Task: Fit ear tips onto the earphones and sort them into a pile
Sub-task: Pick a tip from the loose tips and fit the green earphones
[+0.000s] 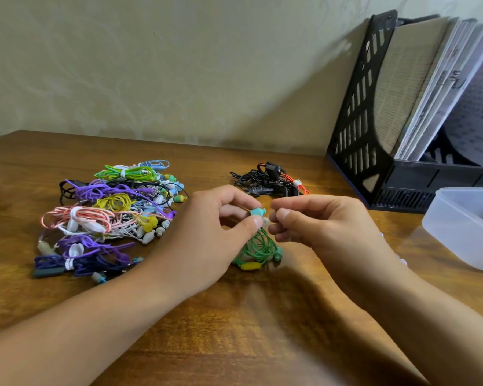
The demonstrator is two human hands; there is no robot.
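At the centre of the frame, just above the wooden table (234,344), a teal earbud (257,212) was pinched between the thumb and forefinger of the left hand (207,232). A small pale piece, probably an ear tip (266,220), was pinched by the curled fingers of the right hand (313,221) and held against the earbud. The green cable (260,247) hung coiled beneath both hands. At mid left a pile of coloured earphones (109,215) was seen; above centre, black earphones (268,181). A clear plastic container (463,227) and a black file holder (368,112) were seen at the right.
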